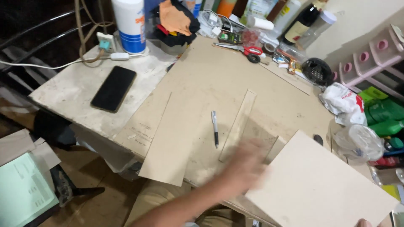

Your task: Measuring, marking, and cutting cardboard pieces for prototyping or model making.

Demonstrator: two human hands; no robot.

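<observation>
At about nine o'clock, low down, a pale green sheet of paper (21, 191) lies flat with small print on it. Up from it, a smooth black flat phone (114, 88) rests on the rough, speckled grey stone tabletop (71, 90). At eleven o'clock stands a tall white and blue plastic tube-shaped can (130, 25).

A big brown fibreboard sheet (219, 77) covers most of the table. It looks dull and dusty. On it lies a long thin brown board strip (166, 141), tipped a little, with its low end hanging past the table edge. Just beside it lies a slim black and silver pen (215, 128). Next comes a narrow clear plastic ruler (238, 126), see-through and straight.

The left hand (247, 164) is blurred over the low end of the ruler, touching the edge of a pale cream flat square board (320, 185) at five o'clock. I cannot tell if its fingers are spread or curled. A small bit of the right hand (362, 223) shows at the board's bottom edge; its grip cannot be seen.

At one o'clock lie red-handled metal scissors (246, 49). At three o'clock sits a crumpled white plastic bag (343, 103).
</observation>
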